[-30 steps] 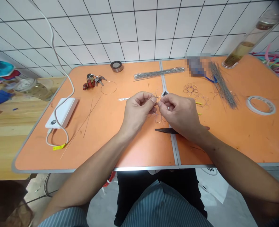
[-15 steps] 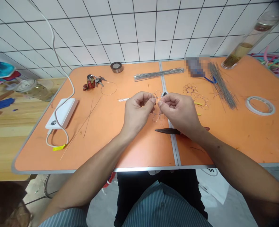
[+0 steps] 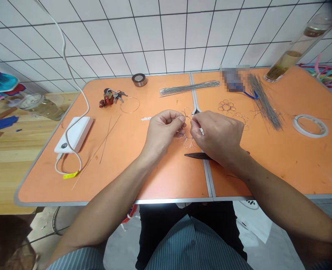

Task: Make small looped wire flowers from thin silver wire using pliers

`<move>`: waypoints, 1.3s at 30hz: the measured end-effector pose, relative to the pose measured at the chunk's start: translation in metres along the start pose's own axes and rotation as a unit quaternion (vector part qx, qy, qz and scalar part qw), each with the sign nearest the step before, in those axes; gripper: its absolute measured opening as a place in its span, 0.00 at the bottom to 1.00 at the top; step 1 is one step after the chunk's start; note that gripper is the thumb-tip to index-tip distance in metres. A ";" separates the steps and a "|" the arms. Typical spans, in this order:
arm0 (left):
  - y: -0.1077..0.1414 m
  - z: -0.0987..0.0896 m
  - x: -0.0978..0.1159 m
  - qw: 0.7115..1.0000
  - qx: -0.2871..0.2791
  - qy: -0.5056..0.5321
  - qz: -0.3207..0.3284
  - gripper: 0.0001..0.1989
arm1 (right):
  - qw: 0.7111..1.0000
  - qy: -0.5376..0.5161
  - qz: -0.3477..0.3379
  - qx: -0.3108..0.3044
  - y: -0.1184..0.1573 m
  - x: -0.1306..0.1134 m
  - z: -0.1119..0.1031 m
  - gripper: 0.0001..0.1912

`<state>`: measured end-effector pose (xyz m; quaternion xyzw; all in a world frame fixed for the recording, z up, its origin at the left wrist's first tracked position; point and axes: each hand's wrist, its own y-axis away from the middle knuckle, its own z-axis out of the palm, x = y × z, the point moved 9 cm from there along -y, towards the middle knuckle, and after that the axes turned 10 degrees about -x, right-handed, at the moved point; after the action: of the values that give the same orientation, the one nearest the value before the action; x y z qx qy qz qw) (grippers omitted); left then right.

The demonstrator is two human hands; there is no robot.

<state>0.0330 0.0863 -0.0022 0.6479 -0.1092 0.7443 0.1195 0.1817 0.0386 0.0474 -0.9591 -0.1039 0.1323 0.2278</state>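
Left hand — pinching looped wire | right hand — closed, contents unclear | yellow cable tag: writing illegible

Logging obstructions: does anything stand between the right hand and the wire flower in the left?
Nothing visible stands between the right hand and wire flower; the dark pointed tool lies nearer the person.

Hands: left, right, near each other | fingers: curled | forearms: angled inward
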 end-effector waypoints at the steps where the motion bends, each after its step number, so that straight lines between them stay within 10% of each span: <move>1: -0.001 0.000 -0.001 1.000 -0.002 0.002 -0.002 0.10 | 1.000 -0.015 0.007 -0.007 0.000 0.002 0.001 0.11; 9: -0.001 -0.002 0.010 0.994 0.023 -0.072 0.082 0.05 | 0.990 -0.108 0.070 -0.057 -0.002 0.012 0.007 0.07; 39: -0.004 0.002 -0.004 0.999 -0.020 0.022 -0.013 0.07 | 0.994 -0.087 0.053 -0.031 0.000 0.010 0.006 0.17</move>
<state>0.0370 0.0889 -0.0063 0.6306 -0.1128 0.7542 0.1444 0.1896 0.0432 0.0404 -0.9547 -0.0768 0.2236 0.1808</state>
